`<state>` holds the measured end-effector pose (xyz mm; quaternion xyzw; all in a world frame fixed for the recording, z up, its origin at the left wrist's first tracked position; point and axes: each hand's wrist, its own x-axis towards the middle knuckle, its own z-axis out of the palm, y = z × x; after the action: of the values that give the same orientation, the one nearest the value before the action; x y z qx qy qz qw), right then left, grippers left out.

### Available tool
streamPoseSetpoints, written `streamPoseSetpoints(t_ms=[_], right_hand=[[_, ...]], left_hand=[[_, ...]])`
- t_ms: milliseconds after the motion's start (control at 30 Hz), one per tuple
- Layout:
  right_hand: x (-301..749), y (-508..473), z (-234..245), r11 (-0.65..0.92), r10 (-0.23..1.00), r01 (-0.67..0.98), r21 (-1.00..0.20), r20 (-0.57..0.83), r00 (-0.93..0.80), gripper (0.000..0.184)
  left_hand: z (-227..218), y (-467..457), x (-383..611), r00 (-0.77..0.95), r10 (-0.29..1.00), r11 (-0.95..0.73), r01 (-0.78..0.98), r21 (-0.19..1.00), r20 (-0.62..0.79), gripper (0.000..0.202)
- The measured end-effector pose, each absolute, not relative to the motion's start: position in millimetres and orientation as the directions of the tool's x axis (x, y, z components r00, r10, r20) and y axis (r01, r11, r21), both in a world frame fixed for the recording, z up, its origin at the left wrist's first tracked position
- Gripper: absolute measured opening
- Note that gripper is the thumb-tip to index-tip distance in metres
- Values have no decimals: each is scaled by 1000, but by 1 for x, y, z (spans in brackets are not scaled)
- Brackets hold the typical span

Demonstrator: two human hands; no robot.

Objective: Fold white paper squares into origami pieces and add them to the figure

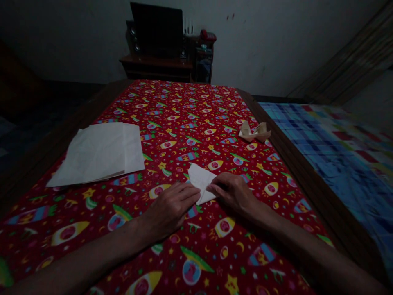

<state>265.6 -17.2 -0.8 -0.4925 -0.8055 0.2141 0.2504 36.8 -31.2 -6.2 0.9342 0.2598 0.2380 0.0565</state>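
A small folded piece of white paper (pixel 201 178) lies on the red patterned cloth, between my two hands. My left hand (pixel 175 203) rests at its lower left edge, fingers together on the paper's near corner. On the other side, my right hand (pixel 232 189) pinches the right edge between thumb and fingers. The paper's upper left corner points away from me, and its right part is hidden under my right hand. Farther left lies a stack of white paper sheets (pixel 102 149). A folded paper figure (pixel 254 132), brownish and white, stands near the table's right edge.
The red cloth (pixel 190 106) with rockets and stars covers a dark wooden table (pixel 294 174). Beyond its far end, a monitor (pixel 158 28) and speakers stand on a wooden desk (pixel 156 64). A surface with blue checked fabric (pixel 310 143) is to the right.
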Motion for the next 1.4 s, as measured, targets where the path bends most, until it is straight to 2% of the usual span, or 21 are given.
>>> streamPoseSetpoints(t_ms=[233,767,1033,1133,1267,1333,1400], right_hand=[[264,-18,-7,494,869,735,-466,244,-430,23],[263,-18,-8,464,884,725,-509,219,-413,17],[262,-20,-12,504,863,733,-456,305,-403,17],[261,-18,-11,515,852,734,-443,358,-382,15],[261,-24,-5,582,775,750,-314,494,-394,15],[261,-35,-4,694,679,688,-212,511,-527,18],[260,-50,-5,798,584,583,-152,431,-688,28]], left_hand=[[-4,-33,39,776,501,-864,470,179,383,38],[0,-35,42,820,434,-896,436,83,372,33],[0,-38,41,851,393,-906,424,-14,349,33],[3,-39,43,870,391,-906,422,-43,300,33],[5,-40,45,872,421,-898,440,-22,251,31],[5,-40,47,869,437,-892,452,-14,232,30],[5,-40,48,870,445,-889,459,-17,215,28]])
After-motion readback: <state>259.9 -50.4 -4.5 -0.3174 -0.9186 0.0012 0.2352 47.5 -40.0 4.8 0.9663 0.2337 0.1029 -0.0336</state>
